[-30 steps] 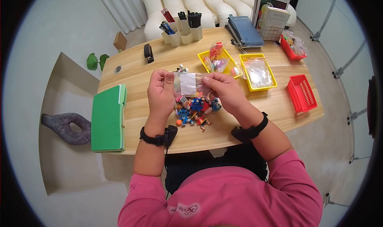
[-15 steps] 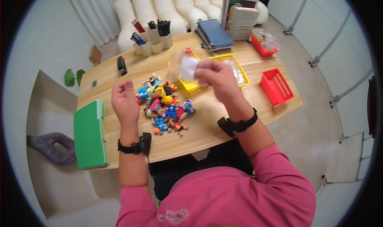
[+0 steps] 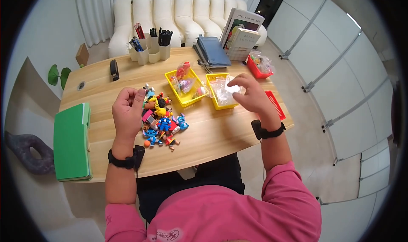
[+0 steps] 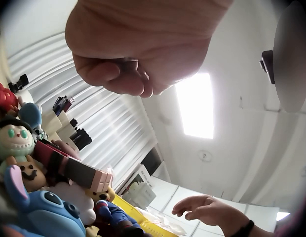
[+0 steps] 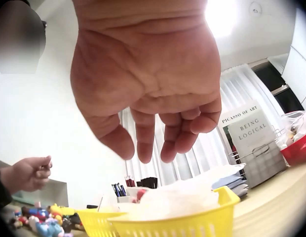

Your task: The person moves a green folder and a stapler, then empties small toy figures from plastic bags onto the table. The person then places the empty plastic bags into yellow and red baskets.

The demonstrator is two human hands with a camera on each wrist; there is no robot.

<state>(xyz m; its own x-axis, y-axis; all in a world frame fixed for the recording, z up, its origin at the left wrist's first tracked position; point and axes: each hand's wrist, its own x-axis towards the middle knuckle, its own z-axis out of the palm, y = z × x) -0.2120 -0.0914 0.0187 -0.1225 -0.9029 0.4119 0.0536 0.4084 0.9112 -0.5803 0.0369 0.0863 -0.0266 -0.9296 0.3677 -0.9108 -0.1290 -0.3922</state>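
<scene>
My right hand hovers over the right yellow basket, its fingers spread and relaxed with nothing between them. Clear plastic bags fill that basket, one showing a white paper label. My left hand is raised at the left side of a pile of small toy figures, fingers curled in and thumb up. Seen from the left wrist, no object shows in that curled hand. A blue big-eared figure lies below it among the other toys.
The left yellow basket holds bagged toys. Red baskets stand at the right. Blue folders, books, pen holders and a stapler line the back; green folders lie left.
The left hand has let go of the labelled plastic bag. The right hand carried it rightward to the right yellow basket and released it there. The head view has shifted.
</scene>
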